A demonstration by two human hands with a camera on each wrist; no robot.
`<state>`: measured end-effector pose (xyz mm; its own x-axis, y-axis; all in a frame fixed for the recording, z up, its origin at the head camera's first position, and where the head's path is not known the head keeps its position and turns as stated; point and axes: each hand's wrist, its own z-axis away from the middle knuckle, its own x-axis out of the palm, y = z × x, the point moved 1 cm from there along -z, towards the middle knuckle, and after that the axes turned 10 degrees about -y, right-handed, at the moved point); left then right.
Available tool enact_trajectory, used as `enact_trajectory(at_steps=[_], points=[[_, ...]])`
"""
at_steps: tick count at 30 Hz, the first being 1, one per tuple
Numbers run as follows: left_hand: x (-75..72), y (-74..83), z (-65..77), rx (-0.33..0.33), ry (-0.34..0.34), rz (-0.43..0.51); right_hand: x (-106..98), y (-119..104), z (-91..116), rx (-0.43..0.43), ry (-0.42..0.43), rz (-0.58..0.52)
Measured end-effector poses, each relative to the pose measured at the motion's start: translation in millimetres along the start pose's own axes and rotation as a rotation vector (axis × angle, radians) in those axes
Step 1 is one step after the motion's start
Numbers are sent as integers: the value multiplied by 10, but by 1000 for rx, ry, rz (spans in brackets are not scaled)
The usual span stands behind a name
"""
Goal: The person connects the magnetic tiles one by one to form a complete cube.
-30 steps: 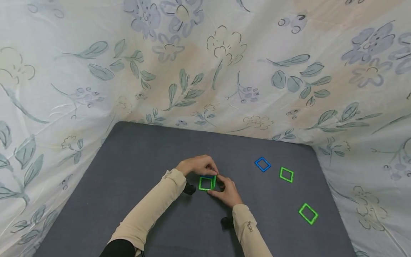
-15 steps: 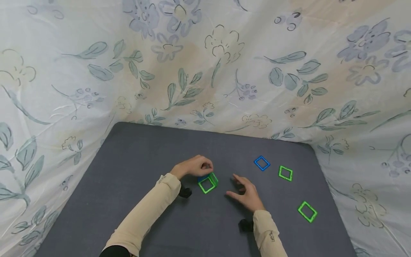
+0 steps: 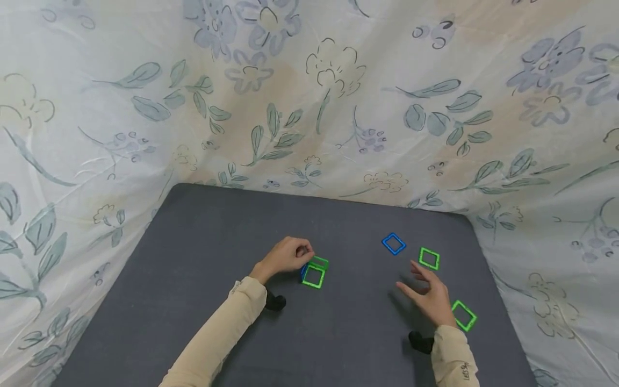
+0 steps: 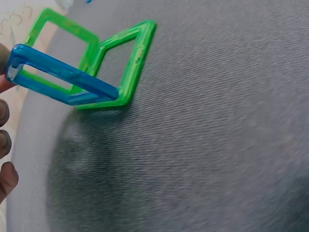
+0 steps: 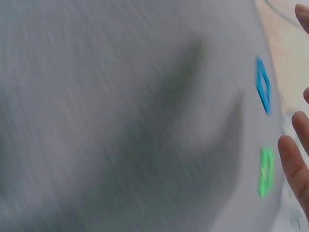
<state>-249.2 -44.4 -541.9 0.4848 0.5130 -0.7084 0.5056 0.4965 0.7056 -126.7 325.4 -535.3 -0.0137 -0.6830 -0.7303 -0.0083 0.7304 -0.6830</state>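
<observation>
Left hand (image 3: 285, 254): grip closed to a pinch, fingertips on the raised corner of the upright blue frame (image 4: 67, 73); other fingers hang apart from it. Landmark = flat green frame (image 4: 136, 63), on the grey surface (image 3: 217, 226). Blue stands along its left edge, touching; upright green frame (image 4: 72, 27) stands along its far edge. Can't tell if either is dead vertical.

Right hand (image 3: 432, 297): grip spread wide, thumb well off the fingers, holding nothing, raised over the surface, well right of the landmark.

Key relation: joined trio sits at the left fingertips, far off to the right hand's left. Left is nearer to it; right is nearer to the loose pieces. Frames look about square, no clear long axis.

Look: thin, glossy, see-through plastic, hollow middles, rounded corners.

Right of landmark: loose blue frame (image 3: 400, 238) and far green frame (image 3: 438, 261) farther out, near green frame (image 3: 467, 309) slightly nearer the person.
</observation>
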Motion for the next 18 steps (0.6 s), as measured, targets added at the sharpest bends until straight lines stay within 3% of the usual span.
enact_trajectory(at_steps=[7,13,18], points=[[85,-8,75,-37,96,-5,-555,260,90,140,34,126],[99,-16,136,-39,120,13,-836,494,143,289,-63,183],[109,-37,157,-43,126,5,-934,644,170,350,-148,234]])
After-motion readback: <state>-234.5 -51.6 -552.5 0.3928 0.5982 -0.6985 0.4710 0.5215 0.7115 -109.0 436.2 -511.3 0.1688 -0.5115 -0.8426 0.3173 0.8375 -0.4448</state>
